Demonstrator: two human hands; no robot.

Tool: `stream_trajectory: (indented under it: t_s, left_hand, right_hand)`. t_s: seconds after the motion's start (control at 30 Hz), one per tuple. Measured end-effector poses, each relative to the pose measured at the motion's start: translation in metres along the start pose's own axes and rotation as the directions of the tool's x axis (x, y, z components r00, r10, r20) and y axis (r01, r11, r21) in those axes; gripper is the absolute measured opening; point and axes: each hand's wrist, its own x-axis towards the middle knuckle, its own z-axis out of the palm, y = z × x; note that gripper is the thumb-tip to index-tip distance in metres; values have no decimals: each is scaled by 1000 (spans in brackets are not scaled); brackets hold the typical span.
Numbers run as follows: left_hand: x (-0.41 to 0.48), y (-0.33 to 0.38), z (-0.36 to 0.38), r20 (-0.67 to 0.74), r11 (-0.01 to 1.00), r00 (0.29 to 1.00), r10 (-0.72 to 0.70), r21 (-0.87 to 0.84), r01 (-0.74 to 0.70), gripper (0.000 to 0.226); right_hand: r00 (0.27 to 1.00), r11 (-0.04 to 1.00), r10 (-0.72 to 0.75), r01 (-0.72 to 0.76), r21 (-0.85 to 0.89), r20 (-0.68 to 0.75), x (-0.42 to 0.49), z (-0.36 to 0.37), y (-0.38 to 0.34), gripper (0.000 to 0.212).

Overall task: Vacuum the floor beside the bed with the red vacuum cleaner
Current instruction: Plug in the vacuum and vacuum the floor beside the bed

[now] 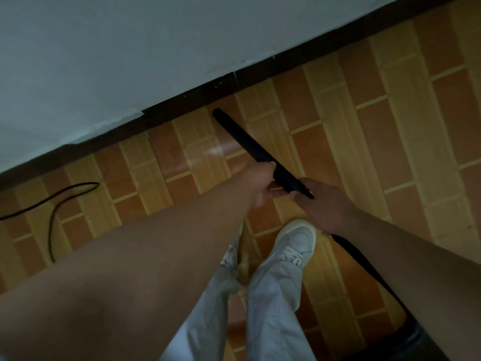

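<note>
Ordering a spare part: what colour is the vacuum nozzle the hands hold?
The nozzle is black, clearest in the head view.

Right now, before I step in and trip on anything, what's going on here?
A person stands on the tiled floor, gripping a black vacuum tube with both hands: left hand in front, right hand behind, where the ribbed hose trails off. The tube's tip points at the floor close to the dark strip along its edge. A loose black cable lies to the left.
</note>
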Motion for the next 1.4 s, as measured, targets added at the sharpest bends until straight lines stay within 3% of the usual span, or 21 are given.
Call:
stream_trajectory:
  t_s: [0.3,0.53,0.63,0.77,1.0,1.23,1.4]
  left_hand:
    - [0,2,81,68,967,998,4,253,-21,16]
    - [12,8,108,3,879,995,102,467,-92,23]
    - [8,9,110,80,881,992,94,457,-121,18]
    - [4,10,108,106,888,992,75,445,-115,47]
    - [7,17,111,148,897,985,84,420,-140,57]
    - [14,18,106,78,910,993,86,399,-110,17]
    - [17,11,82,42,938,996,76,335,-86,24]
  right_hand:
    - [977,986,125,-104,129,-171,-22,-24,45,36]
    - [940,973,192,-145,182,-281,-7,-24,51,35]
    - [917,960,234,-167,224,-322,0,-32,50,36]
    - [901,946,285,-208,250,-327,1,-45,47,44]
    - [879,934,315,-220,280,-358,0,-63,52,45]
    - [959,987,152,-133,94,-237,-3,-38,47,34]
    - [973,995,94,-85,49,-210,-4,-23,39,36]
